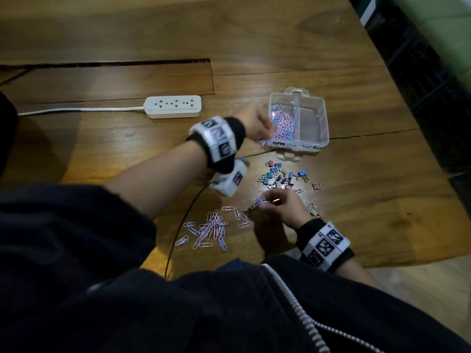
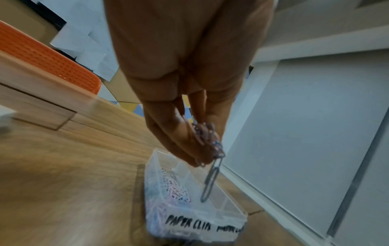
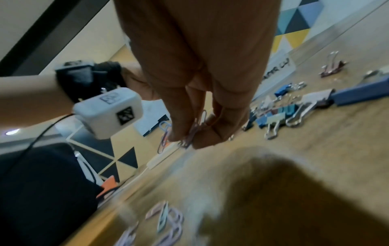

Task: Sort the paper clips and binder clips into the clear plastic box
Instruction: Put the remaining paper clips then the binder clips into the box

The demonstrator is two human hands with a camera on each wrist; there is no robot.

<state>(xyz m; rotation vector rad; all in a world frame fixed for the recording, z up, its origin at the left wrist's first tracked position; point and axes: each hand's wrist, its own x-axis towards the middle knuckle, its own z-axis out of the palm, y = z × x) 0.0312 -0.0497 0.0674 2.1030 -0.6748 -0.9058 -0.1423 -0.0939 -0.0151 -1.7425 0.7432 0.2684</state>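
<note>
**Paper clips going in, binder clips still waiting**

The left hand [image 1: 257, 126] hovers at the near-left edge of the clear plastic box [image 1: 321, 115], its fingers [image 2: 185, 143] curled around a small bunch of paper clips [image 2: 207, 138]; one clip dangles from the bunch over the box. The step in hand is dropping this bunch into the left compartment, the one marked for paper clips, which already holds a pink and blue pile [image 1: 283, 122]. The right compartment looks empty.

The right hand [image 1: 279, 205] sits on the desk [image 1: 369, 200] in front of the box, fingers pinched on a few more paper clips [image 1: 258, 202].

The next move calls for the left fingers to open squarely over the left compartment so nothing spills past the divider.

Counts: one box with two compartments. Loose paper clips [image 1: 209, 229] lie in front and to the left of the box, roughly twenty, though overlap makes this uncertain. Binder clips [image 1: 283, 175] lie just in front of the box, about a dozen or more, with a few strays beside the right hand.
</note>
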